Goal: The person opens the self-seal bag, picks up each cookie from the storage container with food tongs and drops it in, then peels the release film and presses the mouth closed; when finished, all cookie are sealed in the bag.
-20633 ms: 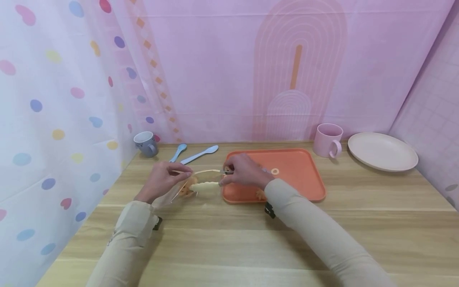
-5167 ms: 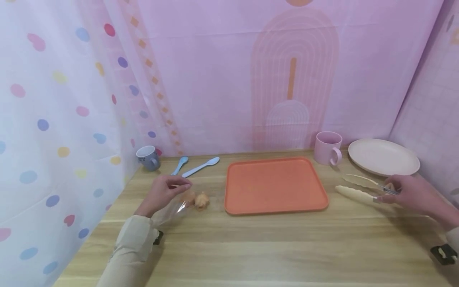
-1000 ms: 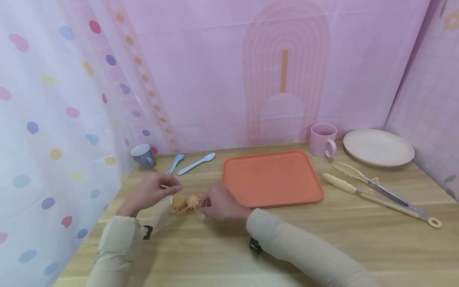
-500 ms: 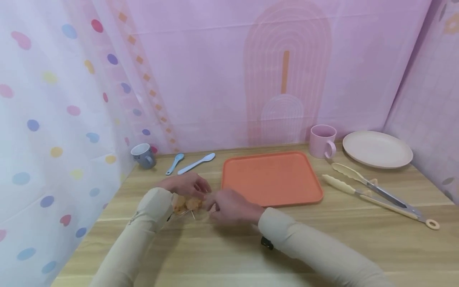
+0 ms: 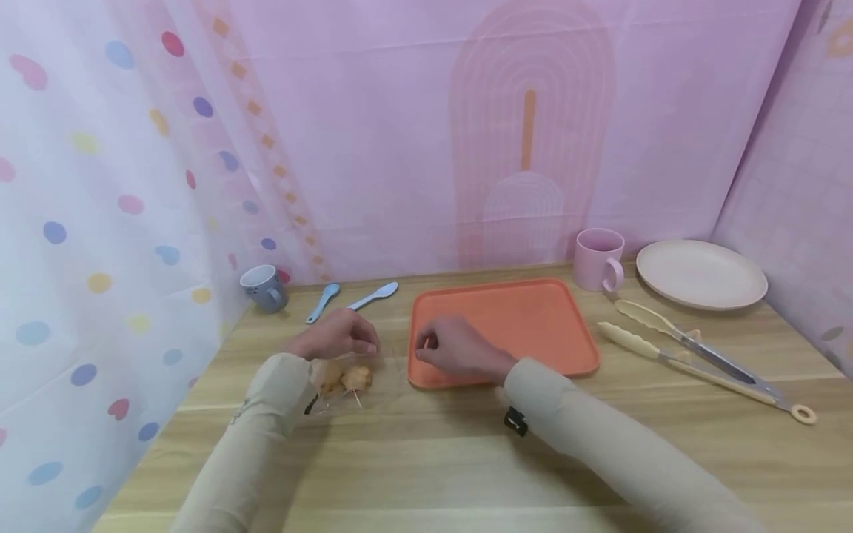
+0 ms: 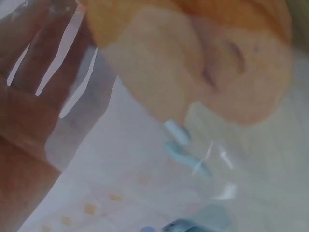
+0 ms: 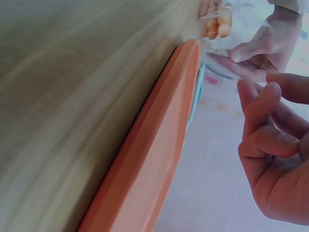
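A clear plastic bag [image 5: 383, 381] lies on the table left of the tray, with golden-brown, bread-like pieces [image 5: 356, 377] inside. My left hand [image 5: 340, 334] is at the bag's far side and pinches its edge between thumb and fingers. In the left wrist view the clear film crosses in front of the fingers, and one brown piece [image 6: 193, 63] looms close and blurred. Over the left edge of the orange tray [image 5: 520, 318], my right hand [image 5: 463, 346] hovers with loosely curled fingers. The right wrist view shows nothing in those fingers [image 7: 260, 108].
Cream-tipped tongs [image 5: 706, 363] lie spread right of the tray. Behind them stand a pink mug [image 5: 596, 259] and a pale plate [image 5: 700, 274]. A grey-blue cup [image 5: 263, 289], a small blue spoon [image 5: 323, 303] and a longer pale-blue spoon [image 5: 376, 294] are at the back left.
The tongs were put down on the right earlier. Over the last second my left hand has shifted right over the bag; my right hand has moved off the bag, rightward and up over the tray's edge.
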`<state>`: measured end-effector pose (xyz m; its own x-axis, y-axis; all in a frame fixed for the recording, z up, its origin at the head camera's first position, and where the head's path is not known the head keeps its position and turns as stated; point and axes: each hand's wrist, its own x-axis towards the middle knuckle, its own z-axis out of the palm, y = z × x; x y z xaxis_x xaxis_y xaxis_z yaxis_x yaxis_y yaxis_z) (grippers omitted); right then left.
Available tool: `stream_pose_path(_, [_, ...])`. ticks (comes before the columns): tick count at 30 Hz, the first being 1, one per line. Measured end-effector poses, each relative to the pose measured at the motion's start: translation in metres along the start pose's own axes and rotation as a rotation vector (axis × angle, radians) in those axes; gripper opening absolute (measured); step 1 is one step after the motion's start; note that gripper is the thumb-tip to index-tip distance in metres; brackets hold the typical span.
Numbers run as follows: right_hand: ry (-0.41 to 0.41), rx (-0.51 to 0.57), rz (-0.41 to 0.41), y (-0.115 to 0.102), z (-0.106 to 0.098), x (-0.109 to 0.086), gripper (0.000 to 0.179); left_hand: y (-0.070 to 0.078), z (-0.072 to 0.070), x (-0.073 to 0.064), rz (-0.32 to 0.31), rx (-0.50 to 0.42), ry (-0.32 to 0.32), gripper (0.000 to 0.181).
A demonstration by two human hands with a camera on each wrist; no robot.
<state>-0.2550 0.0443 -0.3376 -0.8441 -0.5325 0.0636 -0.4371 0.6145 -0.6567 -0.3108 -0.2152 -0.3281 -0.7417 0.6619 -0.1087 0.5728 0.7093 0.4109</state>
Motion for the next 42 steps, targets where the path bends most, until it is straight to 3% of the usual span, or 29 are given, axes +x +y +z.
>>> stream_pose_path(9, [0.020,0.112,-0.014,-0.015,0.025,0.043,0.018,-0.014,0.002,-0.003,-0.071,-0.302,-0.061,0.015])
stream_pose_path(16, [0.097,0.218,0.078,-0.010,0.027,0.054,0.018,-0.016,0.003,-0.001,-0.085,-0.416,-0.027,0.017])
stream_pose_path(23, [0.067,0.431,0.128,-0.006,0.026,0.057,0.019,-0.013,0.003,-0.002,-0.116,-0.415,-0.021,0.020])
stream_pose_path(30, [0.114,0.640,0.196,0.000,0.032,0.059,0.024,-0.006,0.001,0.000,-0.151,-0.381,-0.050,0.021])
stream_pose_path(37, [0.122,0.756,0.207,0.002,0.035,0.059,0.005,-0.008,0.004,0.000,-0.161,-0.454,-0.072,0.022])
stream_pose_path(42, [0.121,0.840,0.221,0.002,0.036,0.057,0.009,-0.008,0.006,0.002,-0.138,-0.460,-0.059,0.022])
